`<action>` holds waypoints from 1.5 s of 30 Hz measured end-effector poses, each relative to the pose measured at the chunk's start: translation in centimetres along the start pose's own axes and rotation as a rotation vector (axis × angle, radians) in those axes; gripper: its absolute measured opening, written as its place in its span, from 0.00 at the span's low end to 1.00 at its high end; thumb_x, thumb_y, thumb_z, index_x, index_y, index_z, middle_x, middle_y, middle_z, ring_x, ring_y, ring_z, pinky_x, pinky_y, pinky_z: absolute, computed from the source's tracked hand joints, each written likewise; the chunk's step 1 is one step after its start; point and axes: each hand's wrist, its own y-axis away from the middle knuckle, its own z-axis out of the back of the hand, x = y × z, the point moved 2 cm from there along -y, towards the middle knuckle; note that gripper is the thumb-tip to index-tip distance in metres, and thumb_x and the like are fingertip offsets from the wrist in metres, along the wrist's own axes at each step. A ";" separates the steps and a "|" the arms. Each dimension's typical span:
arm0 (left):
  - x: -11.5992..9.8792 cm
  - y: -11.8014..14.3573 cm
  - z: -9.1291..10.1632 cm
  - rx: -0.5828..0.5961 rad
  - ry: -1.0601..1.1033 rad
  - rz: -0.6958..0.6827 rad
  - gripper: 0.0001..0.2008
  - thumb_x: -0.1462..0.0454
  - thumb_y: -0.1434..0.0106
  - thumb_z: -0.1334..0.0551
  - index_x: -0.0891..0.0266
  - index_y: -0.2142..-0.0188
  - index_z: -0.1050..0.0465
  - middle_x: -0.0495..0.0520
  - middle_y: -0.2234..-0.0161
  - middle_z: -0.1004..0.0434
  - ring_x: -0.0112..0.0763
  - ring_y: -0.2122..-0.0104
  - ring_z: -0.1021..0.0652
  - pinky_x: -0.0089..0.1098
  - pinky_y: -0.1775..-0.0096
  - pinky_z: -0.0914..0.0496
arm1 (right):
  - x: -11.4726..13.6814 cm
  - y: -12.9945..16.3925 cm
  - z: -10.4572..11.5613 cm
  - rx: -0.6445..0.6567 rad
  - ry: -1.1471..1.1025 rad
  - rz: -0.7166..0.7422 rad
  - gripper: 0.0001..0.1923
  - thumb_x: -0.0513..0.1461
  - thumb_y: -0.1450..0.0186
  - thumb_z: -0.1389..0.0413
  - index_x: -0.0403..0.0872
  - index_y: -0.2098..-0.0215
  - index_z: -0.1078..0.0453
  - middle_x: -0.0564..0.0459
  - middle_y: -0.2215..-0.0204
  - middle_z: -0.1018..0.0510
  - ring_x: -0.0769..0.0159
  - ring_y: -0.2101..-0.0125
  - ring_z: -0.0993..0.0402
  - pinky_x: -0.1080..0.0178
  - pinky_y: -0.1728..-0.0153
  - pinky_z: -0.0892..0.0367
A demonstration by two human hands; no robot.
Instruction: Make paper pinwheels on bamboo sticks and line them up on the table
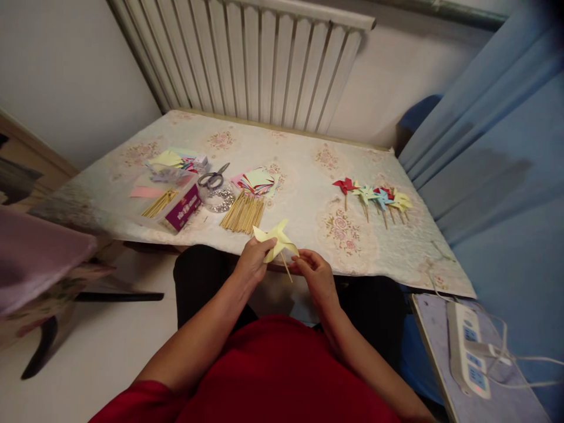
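A pale yellow paper pinwheel (281, 238) on a thin wooden stick (286, 269) is held over the table's front edge. My left hand (255, 258) is closed on it, the thumb pressing near its centre. At the pinwheel's lower right blade, my right hand (315, 271) has its fingers bent and thumb close to the index finger; whether it grips the blade is too small to tell. Just beyond lies a row of wooden sticks (244, 212), with a stack of coloured paper pieces (259, 181) behind it. Finished-looking pinwheels (382, 198) lie together on the right.
A round clear tub of small metal pieces (220, 200) has scissors (213, 178) across it. Left of it stand a purple-labelled box (184, 208) and more papers (170, 160). A power strip (469, 352) with cables lies at lower right, by a blue curtain (493, 176).
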 end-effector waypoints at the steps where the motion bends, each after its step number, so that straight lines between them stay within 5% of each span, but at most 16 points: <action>1: 0.1 0.0 0.0 0.002 0.000 0.000 0.14 0.67 0.58 0.31 0.67 0.69 0.26 0.51 0.74 0.22 0.27 0.75 0.26 0.27 0.68 0.32 | 0.2 0.0 0.0 -0.017 0.014 0.009 0.12 0.44 0.47 0.38 0.48 0.65 0.27 0.54 0.71 0.21 0.64 0.71 0.23 0.61 0.65 0.29; 23: 0.6 0.5 -0.6 0.009 0.003 0.070 0.17 0.68 0.58 0.31 0.67 0.65 0.26 0.52 0.74 0.22 0.30 0.75 0.24 0.29 0.69 0.31 | 0.8 -0.4 0.1 -0.093 0.364 0.103 0.09 0.44 0.45 0.43 0.47 0.77 0.33 0.56 0.79 0.28 0.66 0.76 0.32 0.64 0.71 0.38; 36: 1.0 0.3 -0.1 -0.009 -0.053 0.089 0.17 0.67 0.56 0.31 0.66 0.64 0.27 0.51 0.72 0.22 0.26 0.78 0.26 0.26 0.76 0.33 | -0.2 -0.2 -0.4 -0.017 0.063 -0.114 0.10 0.44 0.49 0.40 0.48 0.79 0.36 0.57 0.80 0.25 0.67 0.77 0.28 0.63 0.71 0.31; 45: 0.8 0.4 0.2 -0.008 -0.063 0.116 0.17 0.67 0.56 0.32 0.65 0.64 0.28 0.50 0.73 0.24 0.24 0.80 0.28 0.25 0.78 0.34 | -0.1 -0.1 -0.6 0.013 0.070 -0.143 0.11 0.44 0.50 0.40 0.48 0.79 0.37 0.55 0.79 0.24 0.65 0.76 0.26 0.62 0.70 0.30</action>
